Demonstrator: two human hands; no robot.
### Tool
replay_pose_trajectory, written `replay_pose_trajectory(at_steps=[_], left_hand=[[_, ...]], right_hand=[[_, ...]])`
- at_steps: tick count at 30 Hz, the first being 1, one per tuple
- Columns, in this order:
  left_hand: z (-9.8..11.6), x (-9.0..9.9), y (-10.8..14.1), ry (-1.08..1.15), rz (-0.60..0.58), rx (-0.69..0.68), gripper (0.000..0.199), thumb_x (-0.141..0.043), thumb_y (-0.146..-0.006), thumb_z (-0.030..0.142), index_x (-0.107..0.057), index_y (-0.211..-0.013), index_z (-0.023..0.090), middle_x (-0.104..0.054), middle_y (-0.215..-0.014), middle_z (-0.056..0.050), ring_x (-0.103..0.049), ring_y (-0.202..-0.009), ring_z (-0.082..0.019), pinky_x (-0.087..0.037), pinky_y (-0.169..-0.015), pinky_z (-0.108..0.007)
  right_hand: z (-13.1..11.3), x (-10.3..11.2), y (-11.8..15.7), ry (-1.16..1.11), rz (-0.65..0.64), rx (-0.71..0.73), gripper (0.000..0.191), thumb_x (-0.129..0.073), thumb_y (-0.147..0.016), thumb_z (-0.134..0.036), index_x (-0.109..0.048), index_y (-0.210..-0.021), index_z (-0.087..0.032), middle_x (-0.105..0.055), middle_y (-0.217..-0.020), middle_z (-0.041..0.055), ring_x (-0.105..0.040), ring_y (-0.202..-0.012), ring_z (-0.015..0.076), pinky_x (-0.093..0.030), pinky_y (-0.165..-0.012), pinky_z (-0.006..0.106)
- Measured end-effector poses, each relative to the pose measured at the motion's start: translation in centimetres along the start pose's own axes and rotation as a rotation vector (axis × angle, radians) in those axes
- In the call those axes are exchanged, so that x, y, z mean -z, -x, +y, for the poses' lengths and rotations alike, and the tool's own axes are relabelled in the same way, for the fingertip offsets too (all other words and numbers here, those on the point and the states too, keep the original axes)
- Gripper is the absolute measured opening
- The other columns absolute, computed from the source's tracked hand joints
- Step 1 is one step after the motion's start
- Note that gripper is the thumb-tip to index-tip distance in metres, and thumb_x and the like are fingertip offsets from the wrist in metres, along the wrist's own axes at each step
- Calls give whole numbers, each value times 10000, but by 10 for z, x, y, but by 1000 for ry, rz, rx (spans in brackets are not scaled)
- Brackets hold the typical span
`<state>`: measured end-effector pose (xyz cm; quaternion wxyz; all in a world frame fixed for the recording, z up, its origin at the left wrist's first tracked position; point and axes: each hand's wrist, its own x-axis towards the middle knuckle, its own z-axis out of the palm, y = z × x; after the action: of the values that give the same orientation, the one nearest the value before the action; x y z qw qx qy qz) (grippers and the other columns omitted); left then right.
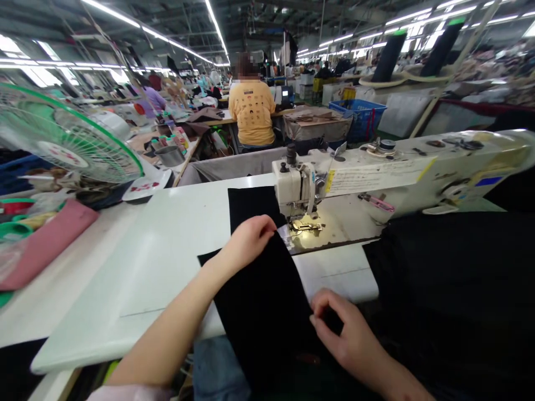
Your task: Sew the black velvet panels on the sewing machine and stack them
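A long piece of black fabric (267,301) hangs from the white sewing table (167,239) down over its front edge. Near the needle area, my left hand (253,239) pinches the fabric's upper corner between thumb and fingers. My right hand (343,328) is closed on the fabric's right edge, lower down and in front of the table. Just right of my left hand is the sewing machine (292,189), its lit metal presser foot and guide (307,225) over the bed. Another part of black fabric (253,203) lies flat behind my left wrist.
A green-rimmed fan (71,145) stands at the left, near pink fabric (54,239). More black cloth (455,301) fills the right side. Ahead, a person in a yellow shirt (253,111) sits at another station, with a blue crate (359,114) nearby. Black thread cones (388,58) stand at upper right.
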<state>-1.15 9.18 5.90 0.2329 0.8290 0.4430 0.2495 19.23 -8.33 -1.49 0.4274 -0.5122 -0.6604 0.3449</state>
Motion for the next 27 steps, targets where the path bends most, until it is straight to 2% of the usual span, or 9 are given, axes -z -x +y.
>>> replay_pose_trajectory(at_steps=[3,6,10,14,18,21,24,27], left_hand=[[-16,-37,-19,25,-51,17,138,-605,-752,91,-553,-687,201,-587,-686,17,-537,-649,-150,-410,-624,-273],[-23,-57,-22,42,-28,32,161,-605,-745,85,-522,-670,201,-559,-679,23,-520,-644,-140,-397,-617,-265],[-26,-58,-25,70,-25,69,147,-576,-723,62,-531,-687,197,-571,-685,28,-524,-647,-127,-406,-627,-253],[-31,-59,-47,77,-30,133,116,-606,-724,113,-526,-697,192,-594,-686,27,-540,-629,-119,-402,-597,-245],[-35,-60,-68,63,-86,141,117,-652,-697,128,-552,-710,188,-594,-649,40,-553,-601,-121,-387,-555,-242],[-34,-58,-75,33,-109,136,115,-678,-714,139,-575,-738,185,-608,-659,33,-578,-614,-137,-407,-563,-248],[-26,-56,-67,-33,-53,159,135,-688,-748,132,-600,-843,170,-660,-787,-24,-631,-740,-196,-459,-654,-296],[-5,-56,-32,-178,103,145,218,-682,-815,153,-597,-1016,142,-658,-1051,-134,-609,-1032,-304,-477,-868,-420]], right_hand=[[14,-3,12,90,9,98,143,-523,-911,-105,-574,-895,-237,-644,-854,0,-639,-780,152,-528,-709,259],[23,3,15,194,23,222,224,-503,-921,-70,-600,-1010,-250,-687,-955,27,-684,-866,179,-564,-765,285],[27,10,11,336,5,353,273,-470,-936,-41,-590,-1085,-236,-692,-970,52,-687,-888,202,-578,-771,324],[27,9,0,474,20,392,232,-482,-920,-31,-594,-1027,-204,-665,-934,66,-658,-856,222,-569,-744,381],[27,7,-9,512,48,440,220,-494,-899,-20,-597,-1001,-185,-680,-970,74,-660,-932,235,-577,-834,428],[28,7,-10,520,47,459,238,-494,-898,-25,-608,-1026,-190,-700,-1013,76,-668,-979,232,-583,-879,431],[28,8,-9,528,48,471,265,-493,-899,-31,-625,-1060,-195,-717,-1039,80,-677,-996,235,-590,-887,437],[25,11,-7,536,35,479,295,-491,-886,-26,-638,-1083,-190,-728,-1056,86,-685,-1007,245,-595,-885,448]])
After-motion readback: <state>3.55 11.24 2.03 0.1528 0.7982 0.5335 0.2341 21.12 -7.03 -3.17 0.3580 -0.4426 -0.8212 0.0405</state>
